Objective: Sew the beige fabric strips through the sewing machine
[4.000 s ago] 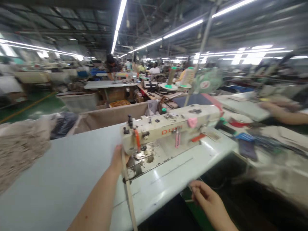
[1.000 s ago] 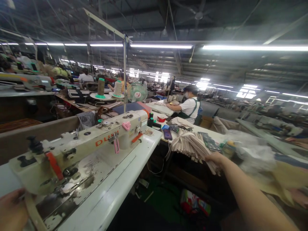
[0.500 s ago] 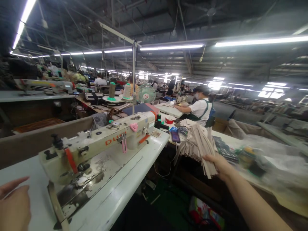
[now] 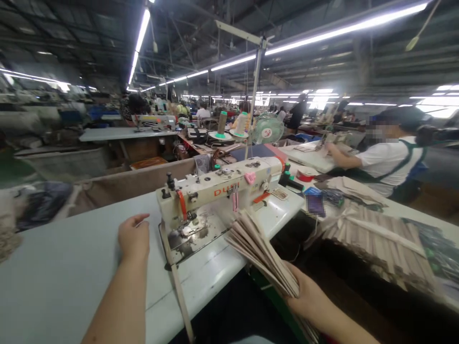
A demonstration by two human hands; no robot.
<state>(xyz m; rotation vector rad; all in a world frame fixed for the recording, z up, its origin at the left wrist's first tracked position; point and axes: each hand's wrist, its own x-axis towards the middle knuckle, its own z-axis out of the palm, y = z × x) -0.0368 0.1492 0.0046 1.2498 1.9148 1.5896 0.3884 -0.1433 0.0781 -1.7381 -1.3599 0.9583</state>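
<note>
Indoors, long factory hall under fluorescent strip lights. My right hand [image 4: 304, 298] grips a bundle of beige fabric strips [image 4: 260, 251] over the pale grey table's [image 4: 53, 277] front edge, just beside the cream industrial sewing machine [image 4: 218, 191]. My left hand [image 4: 134, 236] rests loosely curled on the tabletop, holding nothing. More strips [image 4: 376, 239] are stacked right.
</note>
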